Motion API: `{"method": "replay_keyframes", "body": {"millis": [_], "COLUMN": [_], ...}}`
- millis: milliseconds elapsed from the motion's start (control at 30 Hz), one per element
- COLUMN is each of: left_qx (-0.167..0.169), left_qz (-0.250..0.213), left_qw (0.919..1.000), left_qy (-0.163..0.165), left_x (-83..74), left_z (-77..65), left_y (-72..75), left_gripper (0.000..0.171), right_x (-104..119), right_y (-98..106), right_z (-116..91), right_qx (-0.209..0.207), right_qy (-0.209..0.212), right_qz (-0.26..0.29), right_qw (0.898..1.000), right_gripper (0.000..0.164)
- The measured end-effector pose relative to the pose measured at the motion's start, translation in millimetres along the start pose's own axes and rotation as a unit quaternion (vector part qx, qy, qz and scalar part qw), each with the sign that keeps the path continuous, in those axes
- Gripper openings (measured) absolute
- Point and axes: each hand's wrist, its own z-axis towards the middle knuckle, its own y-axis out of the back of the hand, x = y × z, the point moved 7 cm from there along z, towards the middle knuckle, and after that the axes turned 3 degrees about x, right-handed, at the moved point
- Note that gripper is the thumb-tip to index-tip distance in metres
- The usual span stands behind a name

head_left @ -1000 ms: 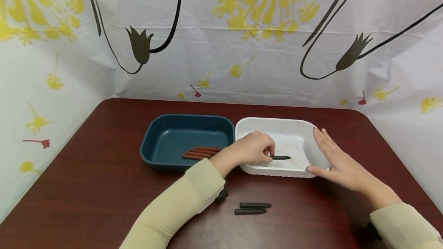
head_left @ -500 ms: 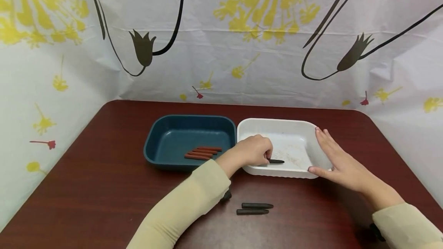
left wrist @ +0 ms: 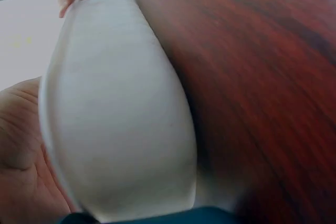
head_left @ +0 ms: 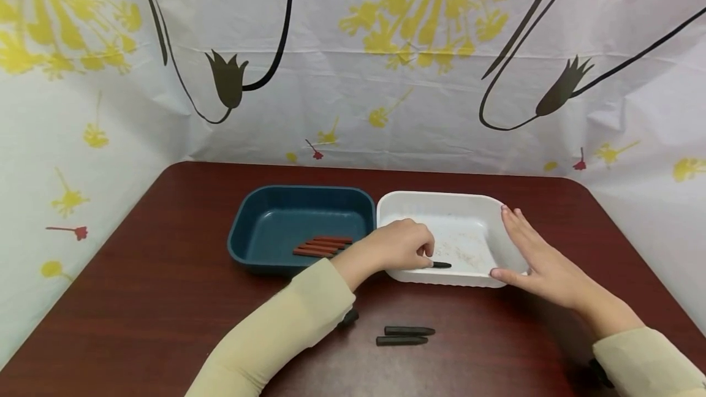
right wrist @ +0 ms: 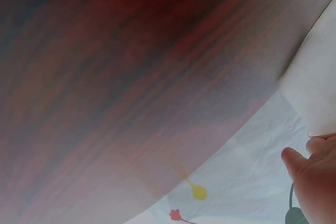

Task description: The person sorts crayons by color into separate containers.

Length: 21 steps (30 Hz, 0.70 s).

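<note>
Reaching into the white tray (head_left: 458,234), my left hand (head_left: 399,244) pinches a black crayon (head_left: 442,265), whose tapered end sticks out to the right of the fingertips. The crayon lies low, near the tray's front wall. My right hand (head_left: 543,262) has its fingers spread straight against the tray's right rim. In the left wrist view, the tray's outer wall (left wrist: 115,103) hides the left fingertips and the crayon. The right wrist view catches the right hand (right wrist: 317,177) at the tray's edge.
Left of the white tray stands a dark blue tray (head_left: 276,225) with several red-brown sticks (head_left: 322,245) in it. On the dark red table (head_left: 138,287), two more black crayons (head_left: 405,336) lie in front of the white tray. A patterned sheet (head_left: 331,97) hangs behind.
The left hand has drawn the black crayon a little toward the white tray's front wall and slightly left. My right hand has stayed at the tray's right rim.
</note>
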Motion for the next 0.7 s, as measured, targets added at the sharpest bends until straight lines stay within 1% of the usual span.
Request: {"method": "replay_keyframes", "body": {"millis": [100,233,333,467,600,700], "left_qx": [-0.010,-0.039,-0.062,-0.086,-0.091,-0.083], "left_qz": [-0.002,0.003,0.008,0.010,0.019,0.027], "left_qw": [0.9999,0.9990,0.9976,0.9953,0.9937,0.9932], "left_qy": [-0.007,-0.020,-0.030,-0.044,-0.062,-0.077], "left_x": [-2.1,-4.2,-6.5,-12.2,-20.7,-27.5], "left_z": [-11.2,-29.3,-43.7,-59.4,-70.6,-76.3], "left_y": [3.7,11.6,18.5,25.5,26.8,23.6], "left_gripper": [0.017,0.023,0.024,0.024,0.022,0.021], "right_x": [0.1,0.3,-0.1,-0.9,0.2,0.4], "right_y": [0.5,0.7,0.6,0.3,-0.1,-0.2], "right_z": [0.2,0.3,0.5,0.5,0.3,0.2], "right_qx": [-0.002,-0.002,-0.001,0.001,0.002,0.003], "right_qy": [0.004,0.005,0.004,-0.001,-0.003,-0.003], "right_qz": [0.002,0.003,0.002,0.002,0.005,0.004], "right_qw": [1.000,1.000,1.000,1.000,1.000,1.000], "right_gripper": [0.107,0.107,0.107,0.107,0.107,0.107]}}
